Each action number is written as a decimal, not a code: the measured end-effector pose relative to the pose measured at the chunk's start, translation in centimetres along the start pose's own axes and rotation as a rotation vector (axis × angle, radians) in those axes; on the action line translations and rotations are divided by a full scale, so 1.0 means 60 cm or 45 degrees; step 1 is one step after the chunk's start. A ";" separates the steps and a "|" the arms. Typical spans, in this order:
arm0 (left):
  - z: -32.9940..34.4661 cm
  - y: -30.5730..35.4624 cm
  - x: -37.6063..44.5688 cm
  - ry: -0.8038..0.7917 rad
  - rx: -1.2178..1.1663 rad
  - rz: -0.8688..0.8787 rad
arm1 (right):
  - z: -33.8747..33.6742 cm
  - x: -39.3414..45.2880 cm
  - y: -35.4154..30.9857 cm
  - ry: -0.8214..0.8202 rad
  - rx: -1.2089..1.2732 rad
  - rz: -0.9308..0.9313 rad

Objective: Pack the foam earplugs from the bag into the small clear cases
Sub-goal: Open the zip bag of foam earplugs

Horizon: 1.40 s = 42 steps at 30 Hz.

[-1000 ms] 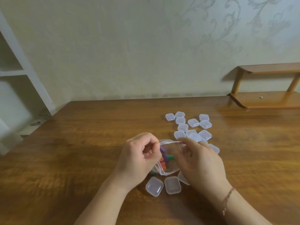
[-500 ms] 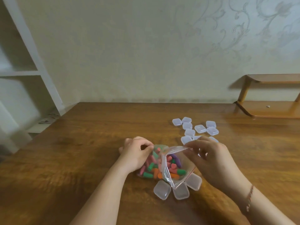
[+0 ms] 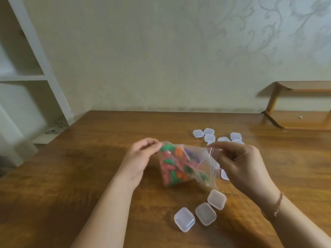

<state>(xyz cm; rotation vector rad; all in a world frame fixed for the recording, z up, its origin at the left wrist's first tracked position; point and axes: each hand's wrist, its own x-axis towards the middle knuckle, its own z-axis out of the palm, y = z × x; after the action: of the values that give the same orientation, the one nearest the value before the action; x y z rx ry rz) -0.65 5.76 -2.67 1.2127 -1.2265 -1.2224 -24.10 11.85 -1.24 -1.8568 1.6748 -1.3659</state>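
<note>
Since half a second ago the bag (image 3: 184,167) has come up off the table (image 3: 89,167) and is now stretched wide between the two hands, where before it lay slumped on the wood with only its right flap lifted. The left hand (image 3: 141,158) pinches the bag's top edge at its 9 o'clock corner, fingers curled over the plastic; the right hand (image 3: 241,163) pinches the opposite edge at 3 o'clock, thumb and fingers closed on the clear film. The foam earplugs (image 3: 172,165), pink, green, orange and purple, sit bunched in the bag's left and lower part. Three small clear cases lie closed on the table at 5 o'clock from the bag: the nearest case (image 3: 184,219), the middle case (image 3: 205,213) just beside it, and a third case (image 3: 217,199) close under the bag's lower corner. A cluster of more cases (image 3: 209,135) lies at 1 o'clock beyond the right hand, some hidden behind it, and one shows partly under the right palm. A red string bracelet (image 3: 278,203) circles the right wrist. A wooden shelf (image 3: 295,120) stands at the table's far right.
</note>
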 end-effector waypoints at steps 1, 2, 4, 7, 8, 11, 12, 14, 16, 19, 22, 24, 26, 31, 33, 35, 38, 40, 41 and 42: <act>-0.006 0.008 -0.003 0.005 -0.179 -0.030 | 0.002 0.003 -0.004 -0.014 -0.004 -0.005; -0.011 0.011 -0.002 0.011 -0.296 -0.026 | 0.005 0.006 -0.007 -0.040 -0.023 -0.013; -0.016 0.016 -0.004 0.067 -0.322 0.090 | 0.011 0.010 -0.011 -0.063 -0.054 -0.023; -0.022 0.020 -0.002 0.079 -0.385 0.174 | 0.018 0.013 -0.004 -0.047 -0.059 -0.010; -0.026 0.019 0.000 0.070 -0.403 0.141 | 0.022 0.012 -0.002 -0.083 -0.089 -0.003; -0.038 0.020 0.001 0.072 -0.397 0.083 | 0.027 0.008 0.002 -0.117 -0.096 -0.003; -0.040 0.019 0.003 0.070 -0.380 0.072 | 0.028 0.010 0.004 -0.108 -0.098 -0.004; -0.043 0.020 0.001 0.090 -0.298 0.034 | 0.030 0.010 0.004 -0.116 -0.110 0.022; -0.047 0.021 0.001 0.048 -0.348 0.021 | 0.030 0.010 0.009 -0.096 -0.076 0.019; -0.054 0.020 0.001 -0.011 -0.305 0.036 | 0.033 0.009 0.014 -0.096 -0.074 0.031; -0.053 0.016 0.006 0.005 -0.317 0.036 | 0.036 0.011 0.021 -0.093 -0.070 0.023; -0.054 0.009 0.013 0.158 -0.201 0.047 | 0.037 0.011 0.020 -0.114 -0.064 0.040; -0.058 0.007 0.020 0.202 -0.270 0.074 | 0.037 0.012 0.018 -0.141 -0.001 0.038; -0.037 -0.012 0.044 0.499 0.232 0.134 | 0.049 0.022 0.016 -0.200 -0.085 0.125; -0.020 -0.019 0.035 0.591 0.564 0.285 | 0.041 0.023 0.022 -0.250 -0.128 0.172; -0.007 -0.023 0.023 0.537 0.734 0.580 | 0.022 0.017 0.028 -0.321 -0.203 0.175; 0.019 -0.026 0.005 0.198 0.954 0.912 | -0.007 0.005 0.029 -0.434 -0.354 0.106; 0.035 -0.031 -0.006 0.014 1.088 0.948 | -0.020 -0.002 0.028 -0.591 -0.457 0.067; 0.042 -0.034 -0.012 -0.063 1.122 0.954 | -0.026 -0.006 0.026 -0.687 -0.509 0.044; 0.047 -0.036 -0.018 -0.139 1.156 0.952 | -0.033 -0.007 0.024 -0.778 -0.542 0.016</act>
<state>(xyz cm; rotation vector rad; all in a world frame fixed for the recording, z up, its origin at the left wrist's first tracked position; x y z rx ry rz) -3.43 6.88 -4.85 1.0934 -2.1712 -0.1420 -26.46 12.55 -1.51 -2.1746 1.6997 -0.3600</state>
